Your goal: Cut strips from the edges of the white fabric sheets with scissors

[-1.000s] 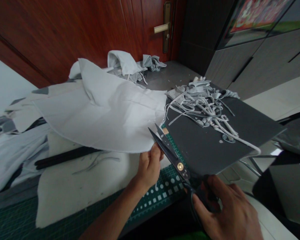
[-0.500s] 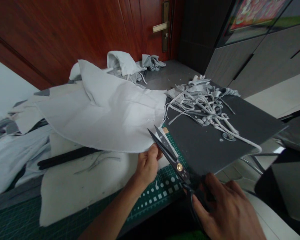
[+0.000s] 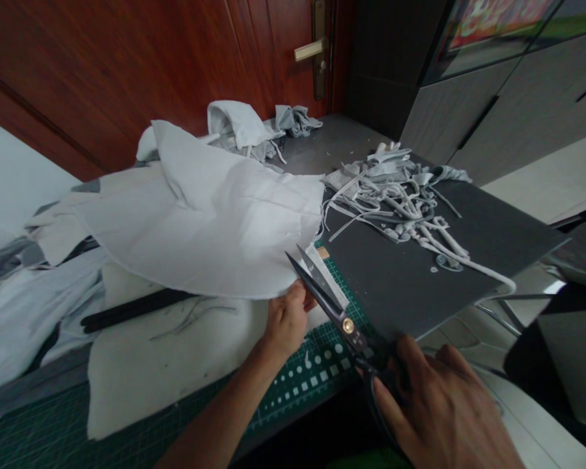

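Observation:
My left hand (image 3: 289,319) pinches the lower right edge of a large white fabric piece (image 3: 215,228), thumb on top. In my right hand (image 3: 434,397) are black-handled scissors (image 3: 348,326) with a brass pivot, fingers around the handles. The blades are slightly apart, and their tips lie over the fabric's lower right corner, just above my left fingertips. Beside the blades a narrow pale strip (image 3: 334,286) slants down over the green cutting mat (image 3: 322,355). Loose threads hang from the fabric's right edge.
Grey and white scraps and cords (image 3: 400,195) are heaped on the dark table (image 3: 385,286). More cloth (image 3: 239,124) lies at the back, near the red door (image 3: 176,58). On the left are a cream sheet (image 3: 156,371), a black strip (image 3: 137,308) and grey fabric (image 3: 14,312).
The camera view has shifted slightly. The scissors' tips sit a little further left over the fabric; both hands keep their holds.

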Demonstrator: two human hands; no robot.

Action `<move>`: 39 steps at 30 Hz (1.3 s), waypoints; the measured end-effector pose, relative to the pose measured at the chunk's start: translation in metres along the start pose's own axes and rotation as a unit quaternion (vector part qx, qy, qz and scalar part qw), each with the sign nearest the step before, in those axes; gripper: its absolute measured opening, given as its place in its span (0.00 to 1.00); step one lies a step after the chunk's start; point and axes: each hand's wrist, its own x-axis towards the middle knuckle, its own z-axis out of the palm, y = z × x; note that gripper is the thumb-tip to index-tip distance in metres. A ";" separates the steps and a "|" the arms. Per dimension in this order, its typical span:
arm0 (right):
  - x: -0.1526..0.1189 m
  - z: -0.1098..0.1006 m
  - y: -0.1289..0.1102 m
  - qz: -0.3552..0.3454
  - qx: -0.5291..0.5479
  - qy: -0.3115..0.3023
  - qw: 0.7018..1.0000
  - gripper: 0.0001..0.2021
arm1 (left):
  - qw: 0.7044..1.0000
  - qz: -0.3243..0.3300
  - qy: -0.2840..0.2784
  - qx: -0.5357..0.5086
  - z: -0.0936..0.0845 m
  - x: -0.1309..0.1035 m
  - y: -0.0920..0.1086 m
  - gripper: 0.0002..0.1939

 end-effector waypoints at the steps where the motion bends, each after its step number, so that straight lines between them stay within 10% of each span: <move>1: 0.000 0.000 0.000 0.001 0.002 -0.003 1.000 0.12 | 1.000 0.000 0.001 -0.004 0.001 0.000 0.000 0.19; 18: 0.000 0.002 0.003 0.017 0.039 0.015 0.999 0.12 | 0.993 -0.075 0.009 -0.093 0.005 0.000 -0.010 0.24; 30: 0.007 0.005 0.030 0.155 0.108 0.026 0.982 0.20 | 0.982 0.062 -0.072 -0.160 0.002 0.005 -0.007 0.18; 39: 0.047 0.026 0.045 0.197 0.402 -0.029 0.894 0.21 | 0.973 -0.106 -0.096 -0.183 -0.002 0.008 0.000 0.24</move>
